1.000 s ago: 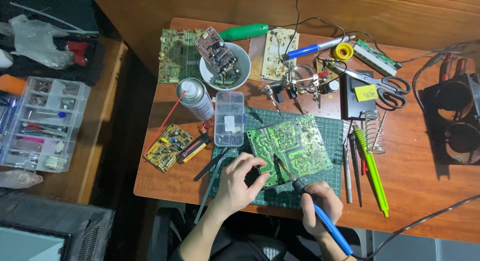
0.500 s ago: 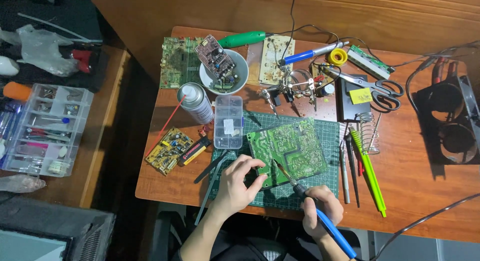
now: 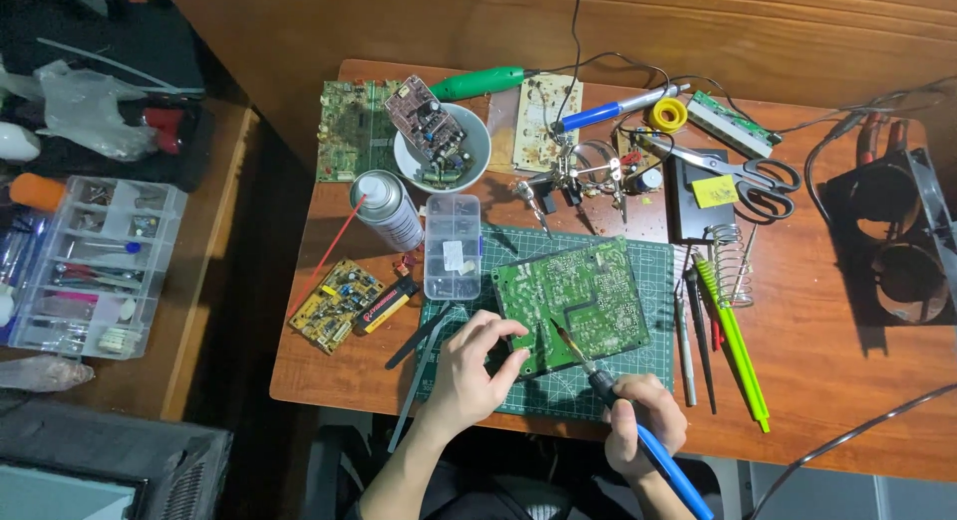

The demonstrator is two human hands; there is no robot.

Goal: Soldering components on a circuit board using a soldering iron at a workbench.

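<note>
— Little had moved since the earlier frames, as far as I could tell. The soldering iron (image 3: 638, 430) had kept its slant, with the tip on the near half of the green circuit board (image 3: 576, 303), and the left hand (image 3: 474, 370) had stayed at the board's near-left corner.

— So nothing really shifted?

— Only the view seemed to drift slightly. Both hands held the same places, which I judged to mean the work on that one spot was still in hand.

— How were the hands set?

— The left hand was curled narrow, fingertips pressing the board's edge at about seven o'clock of it. The right hand (image 3: 643, 430) was closed around the iron's blue handle, near the desk's (image 3: 847, 380) front edge at six o'clock.

— And the board itself?

— It lay slightly turned on the green cutting mat (image 3: 653, 365), near the middle of the desk. At ten o'clock from it stood a clear compartment box (image 3: 452, 246), and past that a spray can (image 3: 387, 209) lay on its side. At twelve o'clock stood a helping-hands clamp (image 3: 583, 176). At three o'clock a green pen-like tool (image 3: 733, 346) lay beside a coiled wire iron stand (image 3: 733, 266). A white bowl (image 3: 477, 141) holding a small board sat at eleven o'clock.
</note>
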